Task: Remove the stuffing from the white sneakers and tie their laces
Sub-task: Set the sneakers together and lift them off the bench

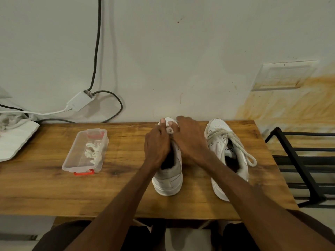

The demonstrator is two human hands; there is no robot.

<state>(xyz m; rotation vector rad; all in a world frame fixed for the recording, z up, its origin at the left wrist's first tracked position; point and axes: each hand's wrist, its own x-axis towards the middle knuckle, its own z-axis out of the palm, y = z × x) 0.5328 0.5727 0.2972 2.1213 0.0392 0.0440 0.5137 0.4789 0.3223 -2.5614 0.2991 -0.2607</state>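
Note:
Two white sneakers stand on the wooden table [54, 178], toes toward the wall. On the left sneaker [167, 180], my left hand [156, 144] and my right hand [190, 138] meet over the lace area, fingers curled around the laces [170, 130], which are mostly hidden under them. Its dark opening shows below my left hand. The right sneaker [220, 142] stands apart at the right, its thick cream laces [233, 140] tied in a loose bow that trails to the right.
A clear plastic box [85, 151] with a red clasp holds crumpled white stuffing at the table's left. White cloth [12, 140] lies at the far left. Cables and an adapter [79, 100] hang on the wall. A black metal rack [299, 160] stands to the right.

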